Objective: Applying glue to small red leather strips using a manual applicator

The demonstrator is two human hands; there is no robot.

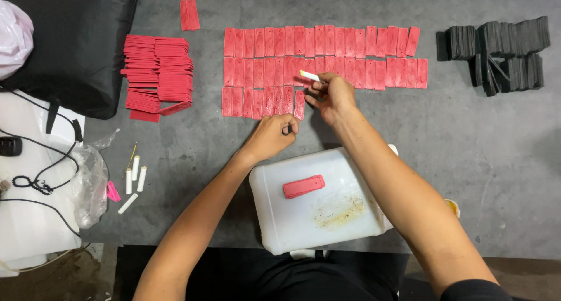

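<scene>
Head view. The right hand (331,95) pinches a short white stick (310,75) between its fingertips, just above the last tile of the lower row. Red rectangular tiles (323,64) lie in 3 rows on the grey floor (467,149). The left hand (272,136), at 7 o'clock from the right, is curled narrow; whether it holds anything cannot be told. At 6 o'clock, a white plastic jug (318,210) bears 1 red tile (304,186). Stacked red tiles (158,76) lie at 9 o'clock, black tiles (502,50) at 2 o'clock.

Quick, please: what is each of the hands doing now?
Left hand: closed, fingers curled; contents cannot be told.
Right hand: closed, pinching a white stick.
</scene>
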